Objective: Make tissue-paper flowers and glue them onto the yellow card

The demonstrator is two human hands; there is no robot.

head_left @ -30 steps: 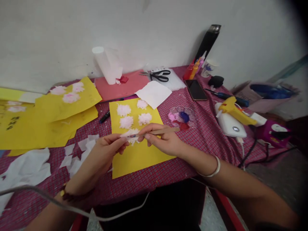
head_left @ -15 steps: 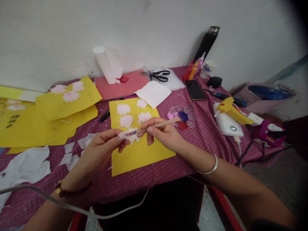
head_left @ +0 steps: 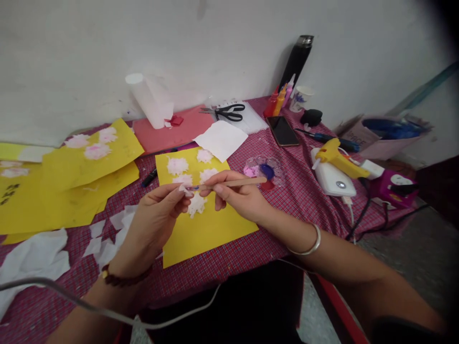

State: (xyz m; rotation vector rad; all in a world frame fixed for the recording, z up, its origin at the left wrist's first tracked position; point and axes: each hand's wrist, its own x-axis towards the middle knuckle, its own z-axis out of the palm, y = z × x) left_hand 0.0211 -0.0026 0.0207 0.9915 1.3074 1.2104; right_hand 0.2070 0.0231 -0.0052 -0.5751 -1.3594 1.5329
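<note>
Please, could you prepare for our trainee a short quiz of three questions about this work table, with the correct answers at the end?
1. Which hand holds the wooden stick?

2. True or false: in the picture, the phone lies to the right of the scissors.

3. Choose one. Which colour is not seen in the clear flower-shaped palette?
a) blue
b) pink
c) green

Key:
1. The right hand; the left hand pinches a white paper piece.
2. True.
3. c
</note>
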